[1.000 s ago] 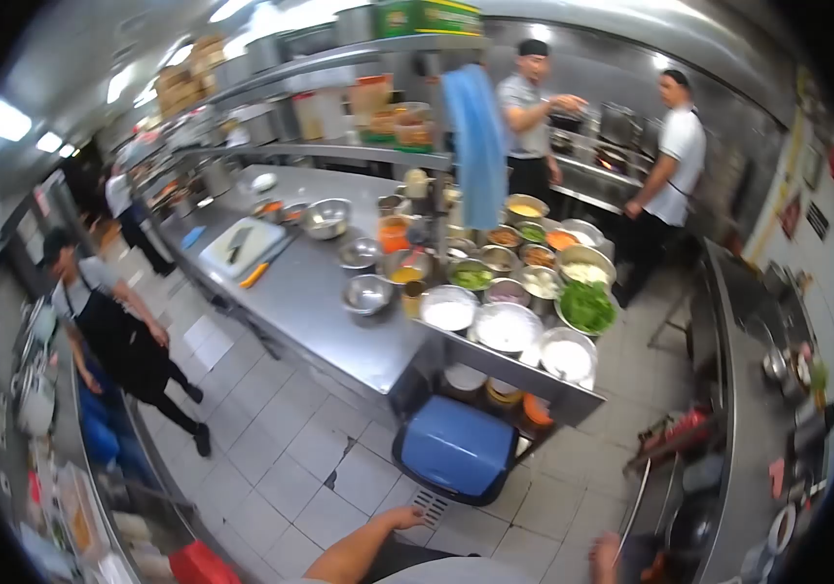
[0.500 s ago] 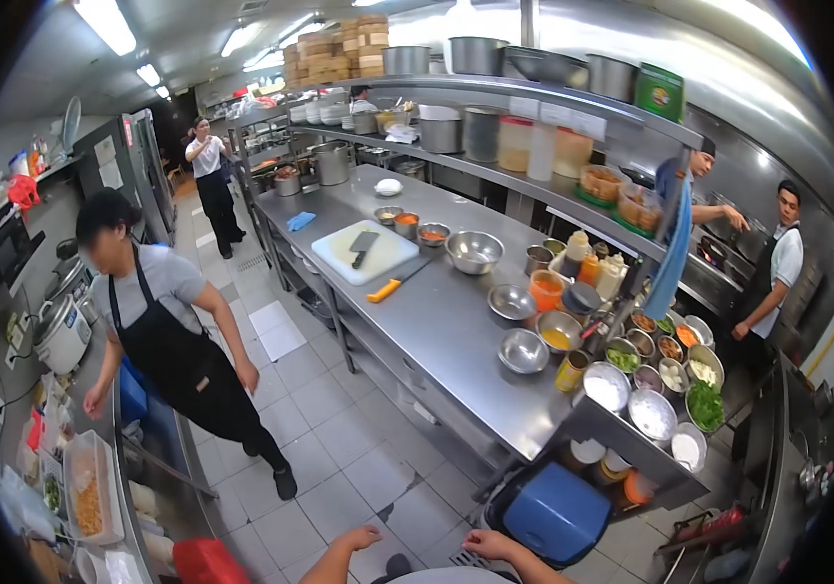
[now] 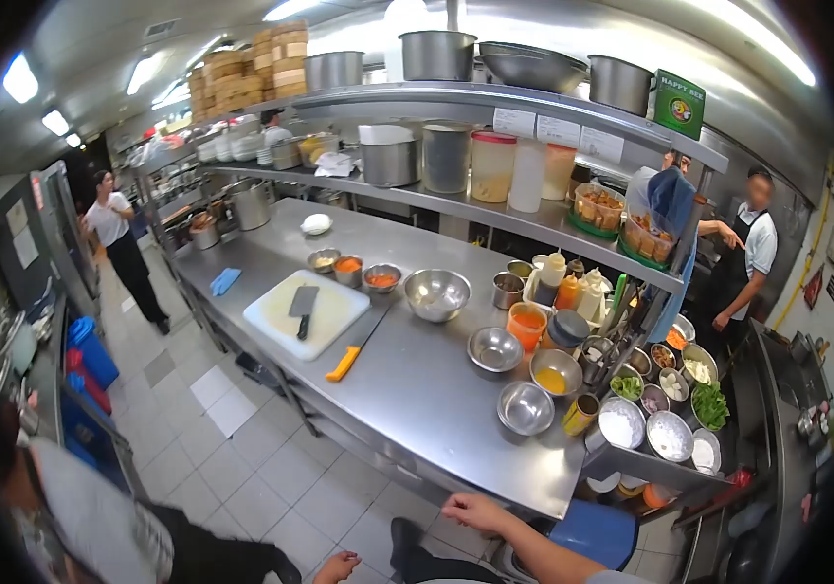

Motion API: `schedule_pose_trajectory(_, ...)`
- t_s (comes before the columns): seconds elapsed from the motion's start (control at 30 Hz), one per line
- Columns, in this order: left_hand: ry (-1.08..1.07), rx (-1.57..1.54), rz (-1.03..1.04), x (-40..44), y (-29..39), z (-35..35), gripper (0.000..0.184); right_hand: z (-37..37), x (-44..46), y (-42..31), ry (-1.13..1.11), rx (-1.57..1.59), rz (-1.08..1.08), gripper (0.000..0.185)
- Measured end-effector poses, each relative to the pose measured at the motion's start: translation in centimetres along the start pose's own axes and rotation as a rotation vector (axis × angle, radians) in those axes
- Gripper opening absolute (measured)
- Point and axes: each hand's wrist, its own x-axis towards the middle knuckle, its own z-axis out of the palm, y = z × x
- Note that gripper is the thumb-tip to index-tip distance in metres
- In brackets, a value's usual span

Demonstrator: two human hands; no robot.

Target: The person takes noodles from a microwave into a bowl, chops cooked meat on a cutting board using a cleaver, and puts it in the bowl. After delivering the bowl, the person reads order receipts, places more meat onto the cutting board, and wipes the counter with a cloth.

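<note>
The blue bin [image 3: 597, 530] is standing beside the steel table [image 3: 407, 389], near the right hand [image 3: 473, 510], which is hanging loosely curled, empty; the left hand [image 3: 338, 566] is hanging half-open, also empty. Its lid is seeming stiff, rather slippery, best held at the rim.

The worktable [image 3: 398, 380] is smooth, glossy metal. At the centre-left of the frame, the cutting board [image 3: 276, 316] looks matt plastic; upper left, the steamer baskets [image 3: 289, 60] look woody.
</note>
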Motion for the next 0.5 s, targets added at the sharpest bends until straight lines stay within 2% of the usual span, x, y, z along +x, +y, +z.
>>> schedule_pose_trajectory(0.03, -0.009, 0.019, 0.007, 1.6, 1.1, -1.7, 0.053, -1.0, 1.7, -1.8, 0.054, 0.18, -0.076, 0.024)
schedule_pose_trajectory(0.13, -0.011, -0.007, -0.016, 6.5, 5.9, -8.0, 0.048, -5.7, 8.5, -7.0, 0.198, 0.227, -0.082, 0.022)
schedule_pose_trajectory(0.2, 0.03, -0.191, 0.005, 9.6, 8.3, -12.5, 0.044, -9.7, 13.2, -9.8, 0.227, 0.181, -0.015, 0.021)
schedule_pose_trajectory(0.23, 0.133, -0.19, 0.1, 11.3, 10.0, -15.0, 0.039, -11.9, 15.2, -12.0, 0.235, 0.172, -0.017, 0.021)
schedule_pose_trajectory(0.27, 0.237, -0.182, 0.189, 12.7, 11.6, -17.5, 0.034, -13.5, 17.0, -14.3, 0.285, 0.207, -0.118, 0.02)
schedule_pose_trajectory(0.37, 0.509, -0.479, 0.448, 15.4, 19.1, -23.8, 0.02, -18.9, 20.2, -22.5, 0.516, 0.414, -0.446, 0.018)
schedule_pose_trajectory(0.4, 0.573, -0.568, 0.553, 16.4, 22.0, -26.0, 0.019, -21.2, 19.9, -27.3, 0.606, 0.447, -0.625, 0.024)
schedule_pose_trajectory(0.5, 0.616, -0.572, 0.659, 18.9, 30.6, -32.9, 0.02, -29.0, 19.1, -38.2, 0.921, 0.617, -0.977, 0.044)
